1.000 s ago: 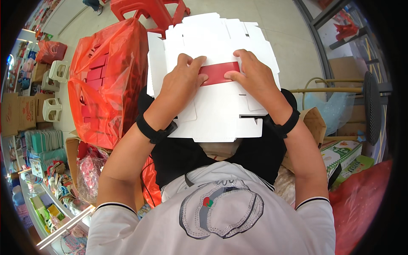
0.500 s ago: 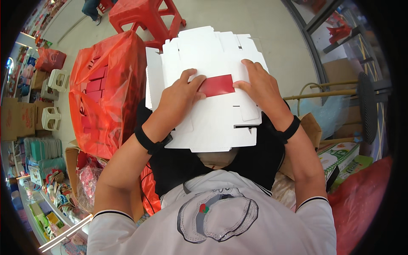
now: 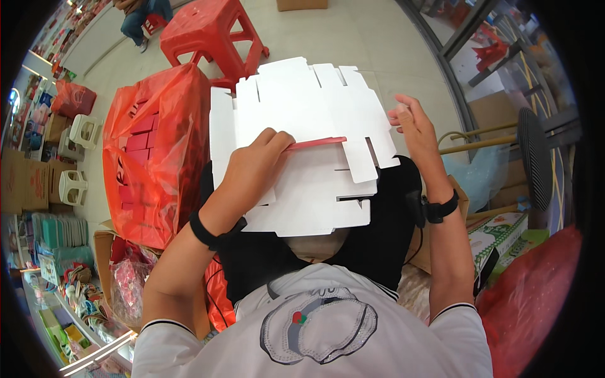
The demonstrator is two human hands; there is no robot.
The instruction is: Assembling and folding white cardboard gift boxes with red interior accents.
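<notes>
A stack of flat white die-cut cardboard sheets (image 3: 302, 94), with slots and tabs along its edges, lies across my lap. My left hand (image 3: 255, 165) rests over the sheets with its fingers closed on one end of a flat red card (image 3: 318, 143). That card is tipped up on the white cardboard, so it shows almost edge-on as a narrow strip. Its left end is hidden by my fingers. My right hand (image 3: 413, 123) is raised off the stack, just beyond the right edge, with the fingers loosely stretched and nothing visible in them.
Left of my lap stands a large orange-red plastic bag (image 3: 157, 183) of red boxes. A red stool (image 3: 201, 28) is ahead, and a seated person (image 3: 142, 19) is farther off. A black round-ended object (image 3: 534, 157) and cartons (image 3: 504, 239) are at the right.
The red card has gone from lying flat to tilted nearly edge-on in my left hand. My right hand has let go of it and moved off to the right.
</notes>
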